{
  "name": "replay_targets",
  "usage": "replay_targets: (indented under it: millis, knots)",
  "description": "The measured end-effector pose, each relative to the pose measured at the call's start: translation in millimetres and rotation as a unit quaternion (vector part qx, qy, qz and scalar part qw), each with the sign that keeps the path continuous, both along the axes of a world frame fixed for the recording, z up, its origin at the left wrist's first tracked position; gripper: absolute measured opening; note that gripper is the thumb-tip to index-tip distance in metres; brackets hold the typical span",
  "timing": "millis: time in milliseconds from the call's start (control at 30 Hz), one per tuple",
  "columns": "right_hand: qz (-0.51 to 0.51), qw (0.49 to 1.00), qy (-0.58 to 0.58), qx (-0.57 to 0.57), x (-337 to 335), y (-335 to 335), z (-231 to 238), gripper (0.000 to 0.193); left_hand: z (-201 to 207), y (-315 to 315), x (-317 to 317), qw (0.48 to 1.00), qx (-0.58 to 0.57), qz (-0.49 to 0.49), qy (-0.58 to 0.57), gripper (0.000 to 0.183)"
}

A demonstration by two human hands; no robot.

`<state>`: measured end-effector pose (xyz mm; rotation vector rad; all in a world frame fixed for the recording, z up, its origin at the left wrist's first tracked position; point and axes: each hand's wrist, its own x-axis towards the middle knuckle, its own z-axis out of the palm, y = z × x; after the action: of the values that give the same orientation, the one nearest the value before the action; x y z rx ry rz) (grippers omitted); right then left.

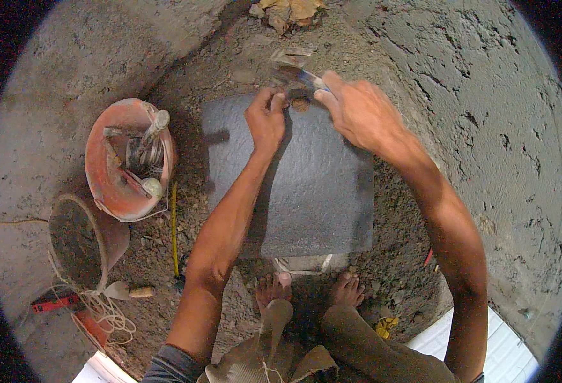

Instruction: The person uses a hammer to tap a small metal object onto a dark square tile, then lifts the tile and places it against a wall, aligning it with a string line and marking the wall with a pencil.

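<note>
1. Head view, hands: the left hand [266, 120] is curled tight and pinches the far edge of the dark grey stone tile [294, 185], right by a small round notch [301, 104] in that edge.
2. The right hand [357, 112] is closed around a metal tool [300, 76]. Looks like pliers or nippers, but it's blurry, can't tell for sure. The tip is just beside the notch.
3. Where the tile is: flat on the dirt ground [396, 268], in front of the person's bare feet [345, 290], btw the two curved grey walls.
4. What could go wrong, I think: the left fingers sit v. close to the tool tip. One slip and they get nipped.
5. Too hard a bite could crack the tile edge or make the notch too big.
6. Bits of stone could fly or drop near the bare toes.
7. Containers: the orange bucket [102, 172], left of the tile, holds tools, incl. sth with a pale handle and a coil of wire or cord. Can't tell the rest.
8. Below it a second bucket [112, 239] leans on its side. Inside looks caked w/ grey cement, nothing else seen.
9. A small trowel [128, 292] and loose white string [105, 313] lie next to that bucket.
</note>
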<state>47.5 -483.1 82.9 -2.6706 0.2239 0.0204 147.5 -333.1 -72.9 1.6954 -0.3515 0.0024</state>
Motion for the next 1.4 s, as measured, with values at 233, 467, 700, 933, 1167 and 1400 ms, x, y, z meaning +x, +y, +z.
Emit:
replay_targets:
  millis: [233, 467, 700, 933, 1167, 1400]
  knots:
    - [0.001, 0.999, 0.037, -0.015, 1, 3, -1, 0.031, -10, 3, 4, 0.998, 0.050, -0.021, -0.044, 0.010]
    - [-0.014, 1.000, 0.004, 0.009, -6, 0, -7, 0.030, -1, -1, 0, 0.999, -0.004, 0.007, 0.036, 0.011]
    - [-0.085, 0.996, -0.002, 0.037, -16, -5, -1, 0.029, 6, -9, 15, 1.000, -0.002, -0.010, -0.001, 0.012]
    - [-0.071, 0.997, -0.007, 0.019, -22, -13, -6, 0.030, 4, -13, 17, 0.999, 0.034, -0.033, -0.012, 0.015]
    - [-0.068, 0.997, -0.023, 0.027, -22, -13, -8, 0.029, 6, -10, 16, 0.999, 0.034, -0.040, -0.007, 0.016]
    - [-0.067, 0.997, -0.024, 0.038, -14, -9, -5, 0.029, 6, -9, 16, 0.998, 0.045, -0.036, -0.019, 0.018]
